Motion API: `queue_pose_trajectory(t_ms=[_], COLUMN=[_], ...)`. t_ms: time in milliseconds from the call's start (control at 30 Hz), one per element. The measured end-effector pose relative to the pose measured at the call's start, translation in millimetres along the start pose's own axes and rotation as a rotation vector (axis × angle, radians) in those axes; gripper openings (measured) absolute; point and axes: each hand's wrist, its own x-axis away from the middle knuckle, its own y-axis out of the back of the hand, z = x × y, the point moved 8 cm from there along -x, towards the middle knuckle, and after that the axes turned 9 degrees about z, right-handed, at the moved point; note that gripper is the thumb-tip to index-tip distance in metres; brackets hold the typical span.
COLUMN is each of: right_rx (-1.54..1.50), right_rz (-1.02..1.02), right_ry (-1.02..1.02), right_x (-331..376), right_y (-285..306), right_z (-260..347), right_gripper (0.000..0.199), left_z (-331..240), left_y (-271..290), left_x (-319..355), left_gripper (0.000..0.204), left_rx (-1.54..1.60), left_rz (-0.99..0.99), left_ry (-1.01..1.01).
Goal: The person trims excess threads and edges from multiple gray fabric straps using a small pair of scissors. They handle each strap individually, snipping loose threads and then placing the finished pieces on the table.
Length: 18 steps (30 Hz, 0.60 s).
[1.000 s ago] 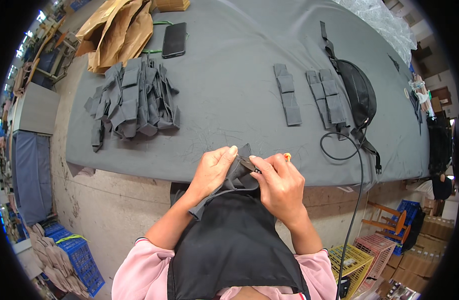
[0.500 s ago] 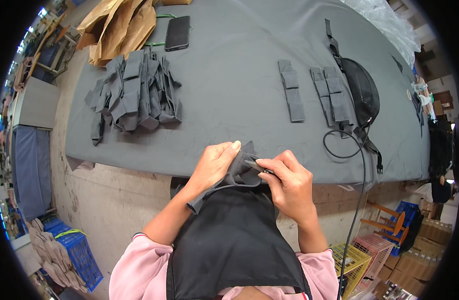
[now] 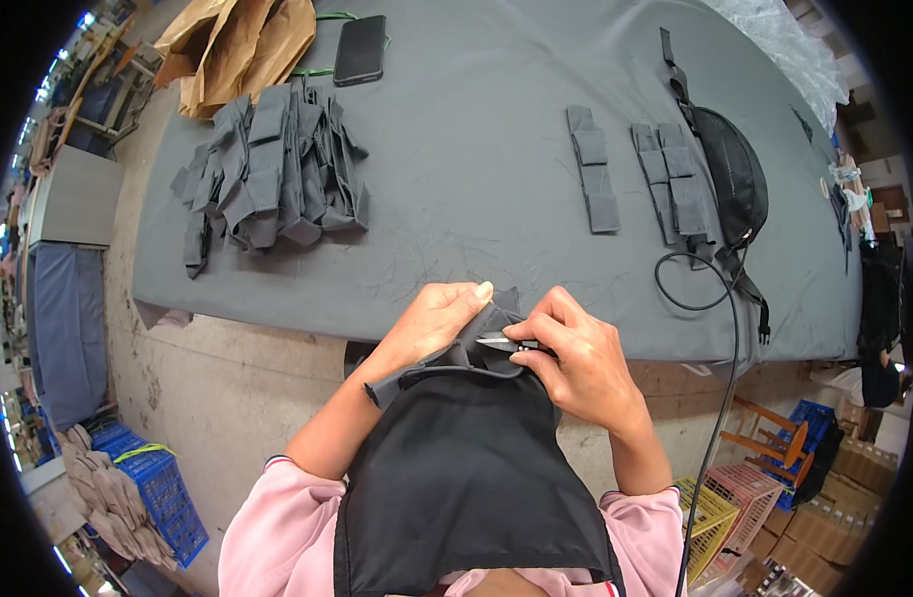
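Observation:
My left hand (image 3: pixel 436 323) is closed on a dark grey sewn fabric piece (image 3: pixel 466 355), its thumb pressed along the upper edge. The piece is held at the table's near edge, over my black apron, and one end hangs past my left wrist. In my right hand (image 3: pixel 588 363) is a pair of small thread snips (image 3: pixel 496 341), gripped between thumb and fingers. The metal blades point left and lie against the fabric. Whether a thread is between them is too small to tell.
Left on the grey-covered table (image 3: pixel 456 179) lies a heap of similar pieces (image 3: pixel 272 174), near a phone (image 3: pixel 361 50) and brown paper (image 3: pixel 232 55). Several sewn strips (image 3: pixel 593 169) lie at right, beside a black waist bag (image 3: pixel 732 174) and a looped black cable (image 3: pixel 730 338).
The snips have turned more level, and their blades have moved slightly left and down onto the fabric. My left hand keeps its hold. The whole view has shifted a little.

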Motion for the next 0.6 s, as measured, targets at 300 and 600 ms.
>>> queue_pose_trajectory(t_ms=[300,600], right_rx=[0.013,-0.423], right_rz=[-0.022,-0.159], right_ry=[-0.001,-0.061], right_x=[3,7], right_y=[-2,-32], right_z=[0,-23], right_gripper=[0.021,0.039], left_z=[8,-14], left_y=[-4,3], left_x=[1,2], left_gripper=[0.038,0.021], left_rx=[0.082,-0.140], left_rz=[0.030,-0.133], left_ry=[0.075,-0.209])
